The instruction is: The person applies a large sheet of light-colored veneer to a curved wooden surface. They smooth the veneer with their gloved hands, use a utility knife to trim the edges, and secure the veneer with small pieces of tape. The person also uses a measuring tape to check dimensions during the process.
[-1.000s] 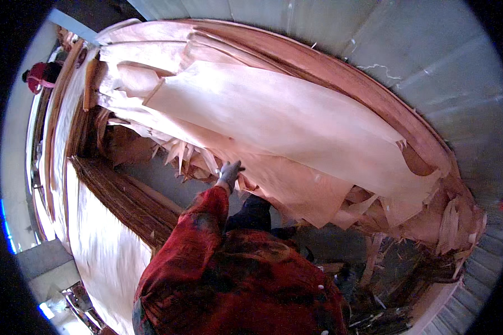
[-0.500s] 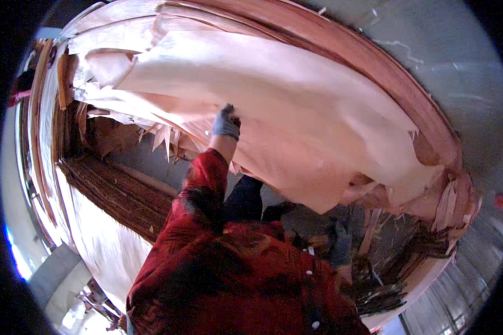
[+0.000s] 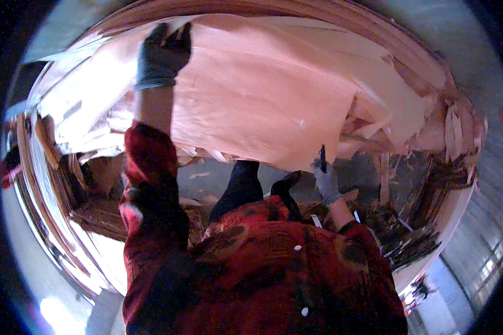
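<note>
Over at the far left, a person in red (image 3: pixel 9 169) shows dimly by the rim, next to long stacked layers (image 3: pixel 36 184) that curve along the edge of the view. A curled brown piece (image 3: pixel 46 135) stands up just right of them, and lower down comes a dark, layered stack (image 3: pixel 98 220) with a bright top on its near side.

Now the left hand (image 3: pixel 163 56), in a grey glove, stretched right out to the far side — it is over the far left part of a broad pinkish wood sheet (image 3: pixel 262 103), fingertips near that sheet's far edge. Finger and thumb stand apart at the tips; whether they pinch the edge, I cannot tell. The sheet itself fills the middle, lying across the far pile, its near edge above the grey floor (image 3: pixel 204 177) and dark trousers (image 3: pixel 241 187). The red patterned shirt (image 3: pixel 262 268) takes up the near centre.

On to the right hand (image 3: pixel 327 180), gloved too, low and near — fingers closed round a slim dark tool (image 3: pixel 322 158) that points up, just beside the sheet's near right corner. Farther right, a paler sheet (image 3: pixel 401 109) lies with torn pieces (image 3: pixel 366 114) around it, and nearer, dark scraps (image 3: pixel 405 237) are heaped untidily.
</note>
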Demonstrator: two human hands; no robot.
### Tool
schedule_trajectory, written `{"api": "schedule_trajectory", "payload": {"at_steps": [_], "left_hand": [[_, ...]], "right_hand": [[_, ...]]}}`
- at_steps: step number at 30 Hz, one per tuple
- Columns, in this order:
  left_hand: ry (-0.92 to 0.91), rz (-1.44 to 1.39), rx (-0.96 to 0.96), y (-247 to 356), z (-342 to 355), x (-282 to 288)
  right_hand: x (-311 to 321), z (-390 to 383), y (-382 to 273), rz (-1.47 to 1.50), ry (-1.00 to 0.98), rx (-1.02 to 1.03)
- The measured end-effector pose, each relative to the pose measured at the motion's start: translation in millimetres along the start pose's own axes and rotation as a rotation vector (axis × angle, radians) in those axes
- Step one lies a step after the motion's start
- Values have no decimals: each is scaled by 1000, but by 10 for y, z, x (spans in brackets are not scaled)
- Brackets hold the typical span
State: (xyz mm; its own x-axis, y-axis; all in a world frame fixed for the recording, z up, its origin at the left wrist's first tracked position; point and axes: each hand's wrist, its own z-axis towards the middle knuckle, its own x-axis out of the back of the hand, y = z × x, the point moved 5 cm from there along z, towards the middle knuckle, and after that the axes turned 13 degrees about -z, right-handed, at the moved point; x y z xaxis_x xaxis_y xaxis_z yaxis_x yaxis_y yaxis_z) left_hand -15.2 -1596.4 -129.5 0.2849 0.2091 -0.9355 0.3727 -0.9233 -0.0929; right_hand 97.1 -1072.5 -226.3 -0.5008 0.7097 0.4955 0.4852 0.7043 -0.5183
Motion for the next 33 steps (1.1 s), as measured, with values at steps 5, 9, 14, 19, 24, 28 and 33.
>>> {"api": "schedule_trajectory", "payload": {"at_steps": [5, 9, 14, 19, 24, 28, 33], "left_hand": [[129, -74, 85, 68, -46, -257], [136, -139, 199, 44, 68, -310], [148, 158, 53, -76, 134, -341], [195, 10, 96, -107, 179, -372], [-122, 139, 139, -53, 187, -436], [78, -554, 377, -170, 138, -537], [78, 204, -10, -123, 122, -556]], "right_hand": [[222, 646, 464, -45, 353, -19], [237, 1045, 1005, -146, 318, -256], [319, 981, 742, -441, 410, -311], [411, 960, -436, -723, 627, 500], [316, 1554, -1715, -691, 569, 728], [175, 2087, -1952, -949, 544, 592], [158, 2176, -1978, -1035, 525, 553]]}}
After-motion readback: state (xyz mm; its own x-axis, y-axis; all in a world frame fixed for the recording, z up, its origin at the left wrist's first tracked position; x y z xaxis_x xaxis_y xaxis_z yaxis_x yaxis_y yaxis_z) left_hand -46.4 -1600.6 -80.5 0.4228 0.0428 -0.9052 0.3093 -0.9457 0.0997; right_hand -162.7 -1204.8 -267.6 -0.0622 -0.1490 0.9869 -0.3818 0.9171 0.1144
